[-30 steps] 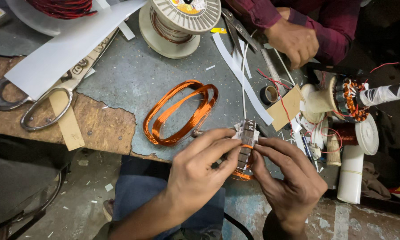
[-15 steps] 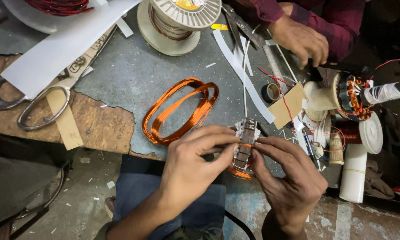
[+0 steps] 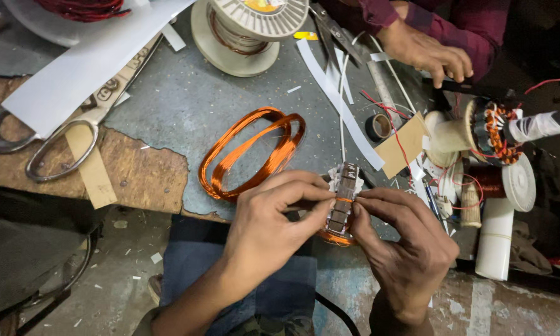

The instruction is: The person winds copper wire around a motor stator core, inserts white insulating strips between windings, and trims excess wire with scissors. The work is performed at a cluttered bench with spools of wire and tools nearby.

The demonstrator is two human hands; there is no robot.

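Both hands [image 3: 274, 227] [image 3: 401, 246] around the stator [image 3: 343, 202], pinched between fingertips.

Head-worn camera, looking steeply down over a workbench edge.

A single view, so nothing is shared with another. It sits close above the person's own left hand [image 3: 274, 227] and right hand [image 3: 398, 246], faces down and forward across the grey bench top [image 3: 180, 106], and takes in the floor [image 3: 106, 274] below and a co-worker's hand [image 3: 432, 56] at the far side.

Bare bench left of copper coils [image 3: 252, 152]; right side crowded, spools [image 3: 491, 186] perhaps blocking.
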